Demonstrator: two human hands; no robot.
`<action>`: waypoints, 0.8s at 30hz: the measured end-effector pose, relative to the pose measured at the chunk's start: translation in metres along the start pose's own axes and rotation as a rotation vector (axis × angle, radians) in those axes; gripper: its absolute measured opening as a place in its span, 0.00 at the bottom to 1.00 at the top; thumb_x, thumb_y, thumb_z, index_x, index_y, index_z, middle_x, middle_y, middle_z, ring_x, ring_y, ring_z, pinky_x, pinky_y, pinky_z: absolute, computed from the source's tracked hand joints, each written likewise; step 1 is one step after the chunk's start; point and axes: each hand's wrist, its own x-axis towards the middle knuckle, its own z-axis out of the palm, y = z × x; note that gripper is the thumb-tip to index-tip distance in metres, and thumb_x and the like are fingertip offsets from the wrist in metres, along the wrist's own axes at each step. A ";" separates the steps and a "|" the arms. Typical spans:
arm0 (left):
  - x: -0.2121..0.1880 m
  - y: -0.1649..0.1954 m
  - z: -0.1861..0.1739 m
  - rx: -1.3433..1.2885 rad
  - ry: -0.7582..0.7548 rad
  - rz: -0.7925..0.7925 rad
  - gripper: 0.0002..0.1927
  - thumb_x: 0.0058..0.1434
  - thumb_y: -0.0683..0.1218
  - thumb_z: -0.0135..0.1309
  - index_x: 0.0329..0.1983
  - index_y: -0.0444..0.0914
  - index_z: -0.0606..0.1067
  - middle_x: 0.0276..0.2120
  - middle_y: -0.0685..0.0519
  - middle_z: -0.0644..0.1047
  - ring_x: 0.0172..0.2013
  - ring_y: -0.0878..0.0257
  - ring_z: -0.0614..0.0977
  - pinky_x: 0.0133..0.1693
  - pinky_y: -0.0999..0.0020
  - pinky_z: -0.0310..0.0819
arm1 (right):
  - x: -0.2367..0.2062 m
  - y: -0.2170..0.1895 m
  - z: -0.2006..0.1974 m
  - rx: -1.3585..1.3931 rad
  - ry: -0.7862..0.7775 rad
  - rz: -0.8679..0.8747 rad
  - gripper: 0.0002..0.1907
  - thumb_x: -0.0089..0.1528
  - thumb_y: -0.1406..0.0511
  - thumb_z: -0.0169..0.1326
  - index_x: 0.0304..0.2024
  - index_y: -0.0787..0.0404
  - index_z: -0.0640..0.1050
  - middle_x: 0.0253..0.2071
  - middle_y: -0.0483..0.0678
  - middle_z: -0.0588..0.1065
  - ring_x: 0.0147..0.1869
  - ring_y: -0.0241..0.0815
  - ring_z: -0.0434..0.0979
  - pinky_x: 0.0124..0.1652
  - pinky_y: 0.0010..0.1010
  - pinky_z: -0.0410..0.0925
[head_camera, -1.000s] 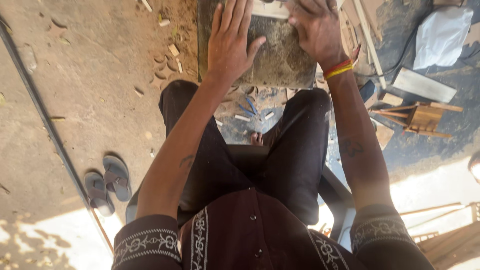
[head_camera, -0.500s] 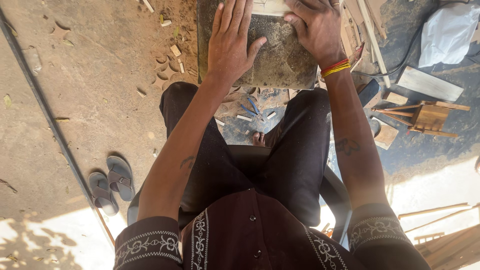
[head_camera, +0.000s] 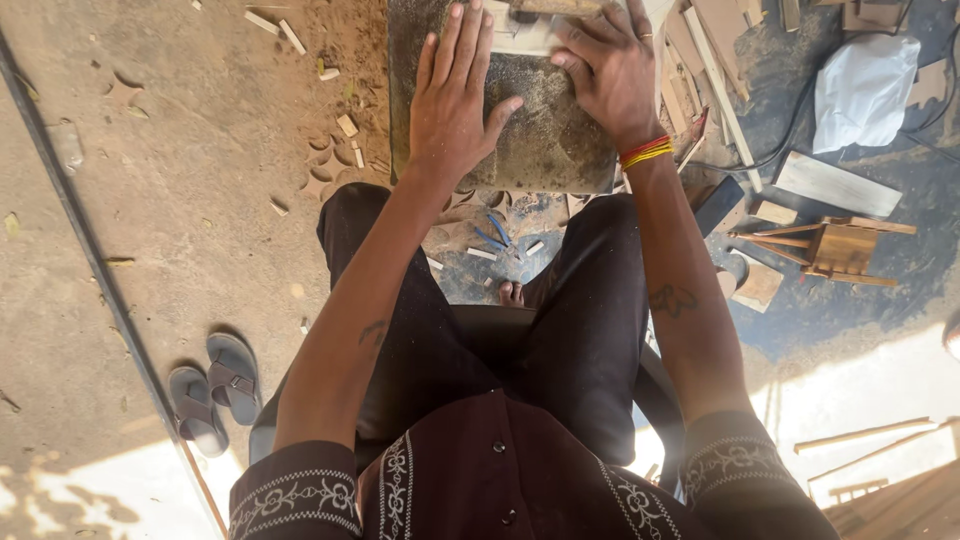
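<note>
I sit over a dusty grey work block (head_camera: 550, 150) that stands on the ground in front of my knees. My left hand (head_camera: 455, 100) lies flat on the block's left part, fingers spread and pointing away from me. My right hand (head_camera: 610, 70), with red and yellow bands at the wrist, is curled over a pale wooden piece (head_camera: 520, 42) at the block's far edge and presses it down. The upper end of the wooden piece is cut off by the frame's top.
Blue-handled pliers (head_camera: 495, 235) lie between my feet among wood chips. A pair of grey sandals (head_camera: 215, 390) sits at left beside a dark pipe (head_camera: 90, 260). At right are a white bag (head_camera: 865, 90), a plank (head_camera: 835, 185) and a small wooden frame (head_camera: 840, 250).
My right hand has slid slightly toward me and to the left over the wooden piece. The left hand stays flat on the block.
</note>
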 end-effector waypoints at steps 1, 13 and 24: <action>-0.001 -0.001 0.001 0.016 0.010 0.007 0.47 0.79 0.72 0.43 0.82 0.35 0.47 0.80 0.47 0.45 0.78 0.53 0.43 0.77 0.47 0.42 | -0.001 0.000 0.001 -0.003 0.015 -0.014 0.13 0.70 0.55 0.59 0.52 0.51 0.85 0.52 0.44 0.82 0.60 0.44 0.78 0.68 0.49 0.60; 0.004 -0.001 0.006 0.033 0.023 0.002 0.48 0.78 0.73 0.43 0.82 0.36 0.46 0.79 0.47 0.46 0.78 0.53 0.43 0.77 0.48 0.39 | 0.004 -0.001 -0.003 0.043 0.042 -0.008 0.12 0.69 0.56 0.60 0.49 0.54 0.85 0.54 0.44 0.82 0.62 0.47 0.77 0.65 0.46 0.63; 0.003 -0.002 0.015 -0.009 0.058 -0.013 0.48 0.77 0.72 0.47 0.81 0.35 0.47 0.78 0.44 0.49 0.78 0.51 0.46 0.77 0.47 0.39 | 0.004 0.007 -0.002 0.045 0.044 -0.066 0.11 0.73 0.56 0.58 0.46 0.54 0.85 0.49 0.42 0.81 0.55 0.46 0.78 0.59 0.42 0.66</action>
